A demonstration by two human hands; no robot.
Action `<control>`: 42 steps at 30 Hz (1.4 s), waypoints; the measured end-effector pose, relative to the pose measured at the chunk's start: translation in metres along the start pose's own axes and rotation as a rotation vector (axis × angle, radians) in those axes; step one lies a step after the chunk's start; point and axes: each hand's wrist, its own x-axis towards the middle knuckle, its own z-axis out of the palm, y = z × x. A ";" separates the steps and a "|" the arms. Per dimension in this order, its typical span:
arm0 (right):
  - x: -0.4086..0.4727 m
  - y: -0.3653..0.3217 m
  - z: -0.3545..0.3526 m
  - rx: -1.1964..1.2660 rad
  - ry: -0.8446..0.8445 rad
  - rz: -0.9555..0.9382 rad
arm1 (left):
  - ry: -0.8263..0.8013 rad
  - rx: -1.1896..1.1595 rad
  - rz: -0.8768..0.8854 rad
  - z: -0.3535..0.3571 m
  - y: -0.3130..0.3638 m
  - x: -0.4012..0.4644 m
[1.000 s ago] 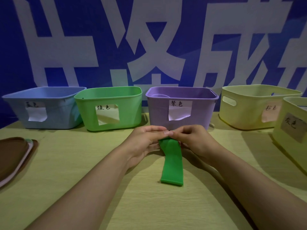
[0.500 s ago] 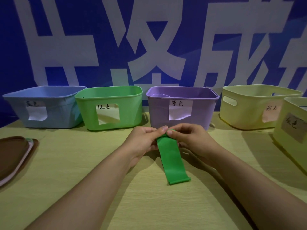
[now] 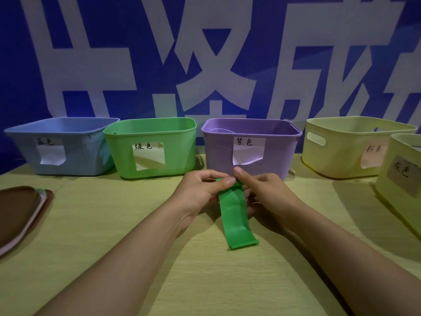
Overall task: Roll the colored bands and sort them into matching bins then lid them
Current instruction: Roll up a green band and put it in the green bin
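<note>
- A blue backdrop (image 3: pixel 145 23) with large white characters is being seen filling the rear.
- A wooden table (image 3: pixel 95 224) is being used as the work surface.
- Five bins are being lined along the table's far edge: blue bin (image 3: pixel 75 153), green bin (image 3: pixel 177 151), purple bin (image 3: pixel 278 153), and two pale yellow bins (image 3: pixel 341 151) (image 3: pixel 401 185), each labelled with paper.
- Stacked lids (image 3: pixel 18 213) are being kept at the table's left edge.
- The green band (image 3: pixel 234 215) is being held in front of the purple bin, its free end lying on the table.
- Its upper end is being pinched by the left hand (image 3: pixel 202 190) and the right hand (image 3: pixel 266 195), fingers curled round it.
</note>
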 end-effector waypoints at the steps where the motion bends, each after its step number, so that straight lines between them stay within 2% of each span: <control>1: 0.000 0.001 0.000 -0.014 -0.001 -0.009 | 0.000 -0.001 0.002 0.000 0.000 0.000; 14: 0.007 0.007 -0.004 -0.071 -0.033 -0.049 | 0.014 0.029 0.008 -0.002 -0.002 0.002; 23: 0.012 0.011 -0.007 -0.048 -0.050 -0.106 | -0.051 -0.002 -0.030 0.001 0.002 -0.004; 30: 0.018 0.016 -0.006 -0.025 -0.038 -0.149 | 0.002 0.056 -0.041 0.003 0.001 -0.003; 35: 0.014 0.014 -0.004 0.013 -0.027 -0.130 | 0.024 0.078 -0.017 0.001 -0.001 0.000; 42: 0.005 0.008 0.002 0.085 -0.068 -0.005 | 0.045 0.102 0.014 0.001 0.000 0.000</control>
